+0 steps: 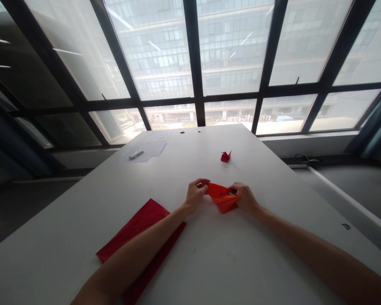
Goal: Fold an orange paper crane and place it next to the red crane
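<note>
A partly folded orange-red paper (221, 198) lies on the white table (241, 262) between both hands. My left hand (195, 195) pinches its upper left corner with closed fingers. My right hand (245, 196) grips its right side, fingers pressed onto the fold. A small finished red paper crane (225, 156) stands farther back on the table, apart from both hands.
A stack of dark red paper sheets (136, 233) lies under my left forearm. White sheets (149, 148) with a white marker (136, 154) sit at the far left corner. Big windows with dark frames rise behind the table. Scissors (305, 159) lie on the sill at right.
</note>
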{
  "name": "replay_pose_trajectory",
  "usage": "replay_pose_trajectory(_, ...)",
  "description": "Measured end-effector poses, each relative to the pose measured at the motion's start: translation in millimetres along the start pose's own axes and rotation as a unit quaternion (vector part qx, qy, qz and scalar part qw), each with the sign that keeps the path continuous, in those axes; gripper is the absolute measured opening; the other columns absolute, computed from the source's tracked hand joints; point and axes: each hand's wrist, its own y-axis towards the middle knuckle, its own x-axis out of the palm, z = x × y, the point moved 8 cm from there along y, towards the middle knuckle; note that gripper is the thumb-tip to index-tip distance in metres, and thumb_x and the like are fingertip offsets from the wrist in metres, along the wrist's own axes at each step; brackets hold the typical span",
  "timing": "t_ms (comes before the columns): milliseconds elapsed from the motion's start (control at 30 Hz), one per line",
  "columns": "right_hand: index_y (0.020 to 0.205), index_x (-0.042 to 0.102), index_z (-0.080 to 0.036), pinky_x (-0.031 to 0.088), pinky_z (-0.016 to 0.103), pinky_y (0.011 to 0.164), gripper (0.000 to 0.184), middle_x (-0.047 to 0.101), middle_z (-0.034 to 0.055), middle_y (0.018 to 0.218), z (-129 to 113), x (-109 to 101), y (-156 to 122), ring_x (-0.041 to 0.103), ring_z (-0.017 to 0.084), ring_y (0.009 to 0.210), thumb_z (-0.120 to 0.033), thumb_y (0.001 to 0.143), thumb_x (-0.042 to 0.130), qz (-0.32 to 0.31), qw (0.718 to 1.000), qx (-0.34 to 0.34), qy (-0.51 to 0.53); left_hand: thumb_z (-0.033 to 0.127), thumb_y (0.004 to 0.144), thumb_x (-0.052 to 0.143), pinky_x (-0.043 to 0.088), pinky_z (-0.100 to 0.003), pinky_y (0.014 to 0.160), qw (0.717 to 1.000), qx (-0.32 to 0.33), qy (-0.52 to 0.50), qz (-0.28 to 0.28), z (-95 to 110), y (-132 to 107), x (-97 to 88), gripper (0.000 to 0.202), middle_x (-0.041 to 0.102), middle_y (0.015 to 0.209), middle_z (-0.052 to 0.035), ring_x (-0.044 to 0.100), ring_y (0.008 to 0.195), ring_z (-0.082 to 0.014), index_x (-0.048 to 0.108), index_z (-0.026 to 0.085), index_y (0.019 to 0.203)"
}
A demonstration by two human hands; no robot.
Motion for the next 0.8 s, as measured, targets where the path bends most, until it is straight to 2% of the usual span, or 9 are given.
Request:
replay_pose_trajectory(100,0.082,0.074,-0.020,0.046,0.030,0.069,0.024,0.067,0.0059,0.084,4,-1,0,0.061,0.021,0.079,-0.010,0.077,0.053,0.010,1.000,0.005,-0.007,0.015,0.072,0.061,0.053,-0.024,0.060,1.000,0.003,0.003,0.002,-3,1,-0.5,0.026,0.071,0.085,-0.0064,0.065,0.072,-0.0159,0.073,0.013,0.095)
replay_pose_trajectory(167,0.094,0.075,-0.021,0.047,0.031,0.075,0.031,0.067,0.0061,0.092,1,2,1,0.061,0.021,0.086,-0.008,0.078,0.053,-0.009,1.000,-0.025,-0.006,0.012,0.071,0.058,0.053,-0.025,0.064,1.000,0.014,0.016,0.006,-3,2,-1.8,0.026,0.072,0.087,-0.0068,0.065,0.074,-0.0162,0.073,0.014,0.093)
replay_pose_trajectory(300,0.113,0.072,-0.027,0.047,0.036,0.090,0.036,0.066,0.0069,0.107,-12,9,-1,0.057,0.025,0.103,-0.015,0.082,0.059,-0.093,0.990,-0.104,-0.007,0.006,0.070,0.055,0.052,-0.026,0.074,0.990,0.076,0.111,0.027,8,1,-4.5,0.026,0.071,0.089,-0.0052,0.064,0.080,-0.0153,0.074,0.016,0.085)
replay_pose_trajectory(400,0.124,0.067,-0.029,0.042,0.041,0.101,0.041,0.063,0.0074,0.121,-18,9,-5,0.053,0.027,0.114,-0.021,0.084,0.062,-0.162,0.977,-0.137,-0.025,0.003,0.071,0.054,0.051,-0.026,0.075,0.976,0.114,0.180,0.035,15,-2,-2.3,0.025,0.068,0.088,-0.0042,0.062,0.080,-0.0148,0.073,0.017,0.078)
replay_pose_trajectory(533,0.131,0.061,-0.033,0.036,0.045,0.107,0.042,0.060,0.0051,0.131,-19,3,-6,0.049,0.025,0.122,-0.022,0.095,0.043,-0.207,0.968,-0.138,-0.039,0.004,0.076,0.053,0.052,-0.029,0.079,0.958,0.131,0.255,0.029,17,-5,2.2,0.024,0.066,0.095,-0.0053,0.062,0.084,-0.0160,0.072,0.018,0.076)
replay_pose_trajectory(667,0.130,0.062,-0.035,0.035,0.045,0.107,0.042,0.060,0.0032,0.134,-16,3,-4,0.048,0.025,0.123,-0.025,0.100,0.034,-0.208,0.967,-0.138,-0.054,0.008,0.080,0.055,0.048,-0.038,0.095,0.915,0.179,0.361,0.005,23,-9,8.3,0.024,0.066,0.109,-0.0052,0.061,0.102,-0.0215,0.074,0.021,0.086)
replay_pose_trajectory(800,0.130,0.063,-0.032,0.034,0.046,0.107,0.043,0.058,0.0030,0.137,-9,8,-4,0.045,0.026,0.127,-0.026,0.099,0.033,-0.208,0.966,-0.143,-0.059,0.014,0.091,0.048,0.044,-0.040,0.101,0.882,0.264,0.389,-0.022,44,-21,16.3,0.031,0.065,0.121,-0.0050,0.058,0.114,-0.0213,0.069,0.023,0.112)
